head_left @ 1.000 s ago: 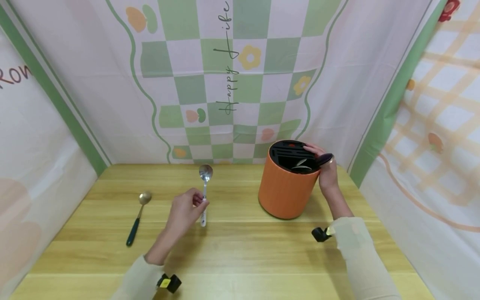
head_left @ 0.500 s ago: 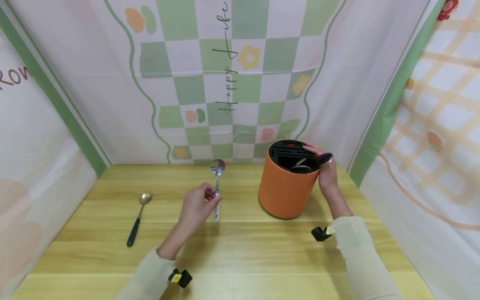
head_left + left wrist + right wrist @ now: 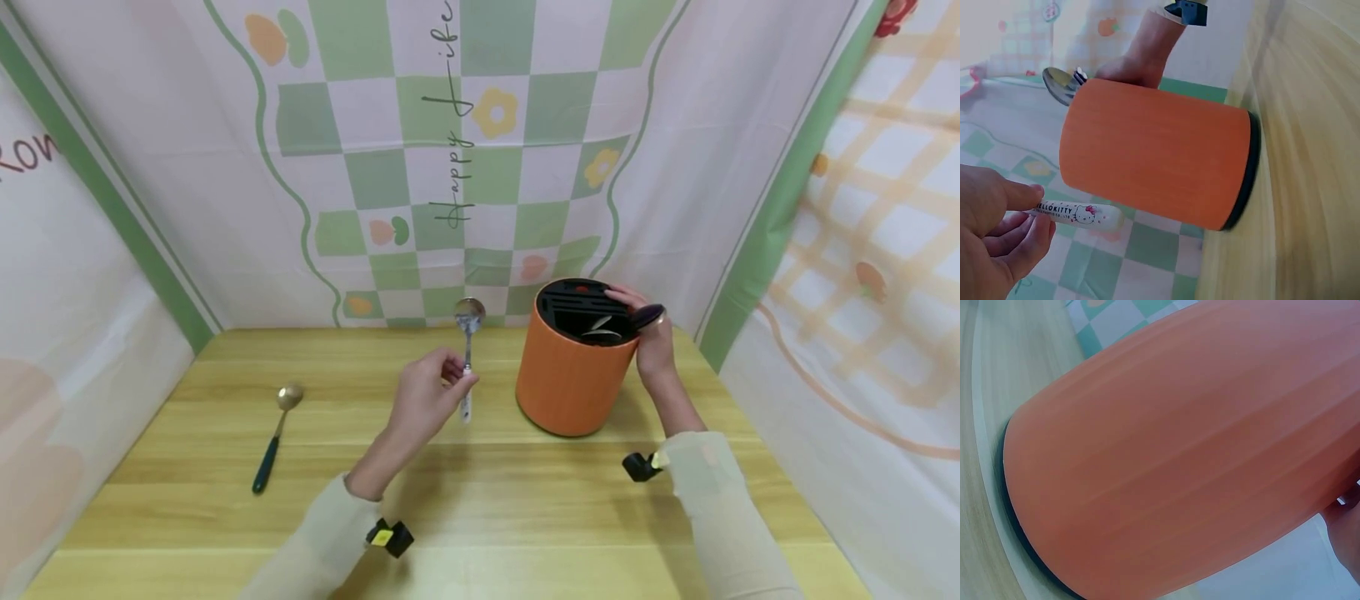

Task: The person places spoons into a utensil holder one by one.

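Observation:
My left hand (image 3: 426, 392) pinches a metal spoon (image 3: 468, 315) by its white handle, bowl end up, above the table just left of an orange utensil holder (image 3: 573, 379). Printed Hello Kitty lettering shows on the spoon's handle (image 3: 1085, 214) in the left wrist view. The holder stands on the table, its black slotted top (image 3: 577, 300) facing up. My right hand (image 3: 654, 346) holds the holder's right side, fingertips over the rim; its thumb is hidden. A spoon's bowl (image 3: 647, 317) sticks out beside that hand, and more metal utensils (image 3: 602, 335) sit in the large opening.
Another spoon (image 3: 277, 437) with a dark green handle and gold-toned bowl lies on the wooden table (image 3: 225, 533) at the left. Patterned cloth (image 3: 495, 167) hangs behind the table, close behind the holder, and along both sides.
My left hand has carried the white-handled spoon to the right and upward, closer to the holder. The right hand and the holder have stayed in place.

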A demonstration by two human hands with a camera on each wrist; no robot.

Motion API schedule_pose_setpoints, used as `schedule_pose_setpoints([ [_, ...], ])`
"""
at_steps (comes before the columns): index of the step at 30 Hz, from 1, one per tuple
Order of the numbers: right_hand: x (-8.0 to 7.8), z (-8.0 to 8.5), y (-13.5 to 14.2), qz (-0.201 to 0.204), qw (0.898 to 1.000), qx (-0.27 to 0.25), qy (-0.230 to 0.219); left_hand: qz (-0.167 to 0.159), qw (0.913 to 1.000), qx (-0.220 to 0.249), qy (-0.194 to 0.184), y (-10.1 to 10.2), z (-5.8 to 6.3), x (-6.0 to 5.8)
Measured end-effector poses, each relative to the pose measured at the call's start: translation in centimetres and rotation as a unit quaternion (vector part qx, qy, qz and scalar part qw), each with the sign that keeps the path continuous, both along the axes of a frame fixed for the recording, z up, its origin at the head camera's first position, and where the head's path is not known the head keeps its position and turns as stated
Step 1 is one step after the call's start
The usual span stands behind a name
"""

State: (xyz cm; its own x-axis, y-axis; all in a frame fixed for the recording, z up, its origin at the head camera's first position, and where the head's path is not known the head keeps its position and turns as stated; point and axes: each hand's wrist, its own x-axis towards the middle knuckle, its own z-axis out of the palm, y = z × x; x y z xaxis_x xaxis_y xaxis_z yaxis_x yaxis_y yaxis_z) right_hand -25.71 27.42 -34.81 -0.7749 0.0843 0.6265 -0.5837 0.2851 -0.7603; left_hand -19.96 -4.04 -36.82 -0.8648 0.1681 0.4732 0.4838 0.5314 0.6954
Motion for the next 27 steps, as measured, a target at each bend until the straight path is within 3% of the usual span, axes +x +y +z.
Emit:
schedule_pose_setpoints([
  [5, 0.1, 0.1, 0.0, -0.003, 1.000, 0.005, 0.000, -0.003, 0.9997, -0.008, 0.024, 1.2, 0.8, -0.3],
  [16, 0.1, 0.0, 0.1, -0.010, 1.000, 0.010, -0.006, -0.009, 0.9992, -0.022, 0.033, 3.5, 3.0, -0.9],
  [27, 0.1, 0.1, 0.0, -0.015, 1.000, 0.012, -0.017, -0.033, 0.9985, -0.005, 0.044, 5.3, 5.0, -2.1],
])
